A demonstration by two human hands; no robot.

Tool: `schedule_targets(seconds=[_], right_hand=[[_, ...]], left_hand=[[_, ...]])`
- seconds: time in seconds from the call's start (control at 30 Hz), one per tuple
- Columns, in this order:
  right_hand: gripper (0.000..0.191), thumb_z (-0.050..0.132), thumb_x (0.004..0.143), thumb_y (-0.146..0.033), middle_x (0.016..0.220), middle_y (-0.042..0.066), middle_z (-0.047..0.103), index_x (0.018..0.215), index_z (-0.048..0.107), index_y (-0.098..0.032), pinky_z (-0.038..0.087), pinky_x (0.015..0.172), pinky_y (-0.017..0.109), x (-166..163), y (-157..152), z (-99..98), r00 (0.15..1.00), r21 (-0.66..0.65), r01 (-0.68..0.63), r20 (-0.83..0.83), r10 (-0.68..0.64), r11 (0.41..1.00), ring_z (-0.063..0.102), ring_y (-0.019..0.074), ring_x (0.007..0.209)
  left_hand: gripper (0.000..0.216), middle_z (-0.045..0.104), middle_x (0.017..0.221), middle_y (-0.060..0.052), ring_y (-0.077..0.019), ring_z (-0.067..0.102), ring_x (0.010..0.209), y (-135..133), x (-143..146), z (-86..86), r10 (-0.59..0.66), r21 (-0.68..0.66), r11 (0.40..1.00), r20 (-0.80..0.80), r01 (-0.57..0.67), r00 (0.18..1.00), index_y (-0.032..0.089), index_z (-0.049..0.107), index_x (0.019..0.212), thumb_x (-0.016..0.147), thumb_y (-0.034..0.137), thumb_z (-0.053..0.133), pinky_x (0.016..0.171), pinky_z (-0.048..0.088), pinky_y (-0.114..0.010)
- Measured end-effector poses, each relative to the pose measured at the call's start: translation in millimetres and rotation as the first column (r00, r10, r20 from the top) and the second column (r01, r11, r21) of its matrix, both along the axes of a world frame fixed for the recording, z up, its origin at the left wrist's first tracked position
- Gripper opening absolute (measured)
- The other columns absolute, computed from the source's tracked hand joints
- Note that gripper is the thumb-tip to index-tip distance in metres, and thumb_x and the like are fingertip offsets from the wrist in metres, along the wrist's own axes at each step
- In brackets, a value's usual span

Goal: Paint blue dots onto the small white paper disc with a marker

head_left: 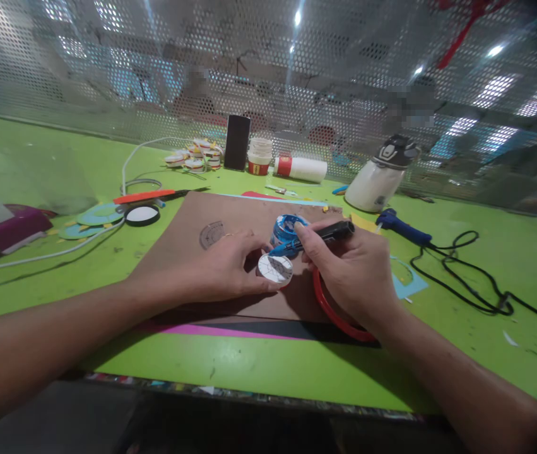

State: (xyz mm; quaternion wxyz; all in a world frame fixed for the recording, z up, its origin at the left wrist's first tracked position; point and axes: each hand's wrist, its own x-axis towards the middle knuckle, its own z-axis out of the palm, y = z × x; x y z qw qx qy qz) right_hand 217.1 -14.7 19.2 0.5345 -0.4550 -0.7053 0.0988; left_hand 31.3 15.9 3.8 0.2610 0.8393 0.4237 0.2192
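My left hand pinches a small round white piece between thumb and fingers, low over a brown board. Dark crossing lines mark its flat top, and a shadow falls across part of it. In my right hand is a pen-like tool with a thick black rear end and a blue front. Its blue tip is close to the piece's upper edge; whether they touch I cannot tell. Just behind stands a blue round container or roll. A red ring-shaped thing lies partly beneath my right hand.
The brown board lies on a green table. Along the back are small decorated discs, a phone, paper cups and a white bottle. A blue glue gun trails black cord right. Orange-handled scissors and a purple power strip are left.
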Motion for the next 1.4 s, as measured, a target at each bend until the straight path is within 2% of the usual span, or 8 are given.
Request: schedule_targets(seconds=[0.17,0.63,0.97,1.17,1.3,1.4], right_hand=[[0.023,0.068,0.087,-0.026,0.055,-0.003,0.063,0.066,0.068,-0.019,0.045,0.048,0.021,0.0,0.0,-0.7,1.0,-0.01,0.004,0.009,-0.004,1.0,0.057,0.01,0.049],[0.021,0.068,0.088,-0.029,0.057,-0.002,0.063,0.07,0.067,-0.019,0.045,0.05,0.024,0.8,0.6,0.6,0.999,-0.041,-0.015,0.034,0.016,0.999,0.056,0.0109,0.05],[0.015,0.066,0.085,-0.015,0.058,-0.004,0.063,0.071,0.065,-0.019,0.045,0.051,0.022,-2.0,1.8,-0.6,0.998,0.036,-0.033,0.055,0.031,0.999,0.057,0.0099,0.051],[0.015,0.069,0.085,-0.022,0.062,-0.003,0.063,0.072,0.064,-0.017,0.045,0.055,0.022,-2.0,0.6,-6.9,0.998,0.053,-0.025,0.057,0.022,0.998,0.057,0.0098,0.055],[0.019,0.069,0.086,-0.025,0.057,-0.003,0.062,0.068,0.066,-0.018,0.044,0.051,0.023,-0.2,1.7,-6.6,1.0,0.031,-0.021,0.0,0.021,0.999,0.055,0.0098,0.05],[0.026,0.07,0.086,-0.032,0.053,-0.002,0.061,0.064,0.065,-0.018,0.044,0.049,0.024,0.9,1.6,-1.2,0.995,0.034,0.057,-0.08,-0.054,0.998,0.054,0.0105,0.047]], left_hand=[[0.041,0.064,0.087,-0.001,-0.0191,0.055,0.077,0.5,0.4,-0.2,0.015,0.005,1.0,-0.01,-0.015,1.0,0.021,0.069,0.097,0.071,0.053,0.072,0.065,0.039,-0.03],[0.039,0.066,0.089,-0.003,-0.0198,0.056,0.077,-0.9,-0.5,1.6,0.013,-0.004,1.0,-0.03,-0.014,0.999,0.02,0.069,0.097,0.073,0.052,0.071,0.065,0.039,-0.03],[0.039,0.067,0.088,-0.002,-0.0199,0.058,0.077,-0.7,-0.4,-0.4,0.019,-0.002,1.0,-0.034,-0.019,0.999,0.021,0.069,0.098,0.074,0.051,0.07,0.064,0.039,-0.03],[0.043,0.068,0.092,-0.005,-0.0201,0.058,0.078,0.6,1.4,0.0,0.013,0.017,1.0,-0.053,-0.012,0.998,0.018,0.069,0.105,0.073,0.047,0.071,0.065,0.041,-0.03],[0.042,0.068,0.09,-0.004,-0.0199,0.058,0.079,-0.3,2.3,0.5,0.046,0.019,0.999,-0.043,-0.046,0.998,0.018,0.069,0.102,0.072,0.046,0.073,0.065,0.041,-0.029],[0.04,0.067,0.084,-0.003,-0.0182,0.057,0.074,-1.6,1.6,0.1,0.03,0.006,1.0,-0.029,-0.03,0.999,0.019,0.069,0.097,0.074,0.051,0.071,0.061,0.038,-0.028]])
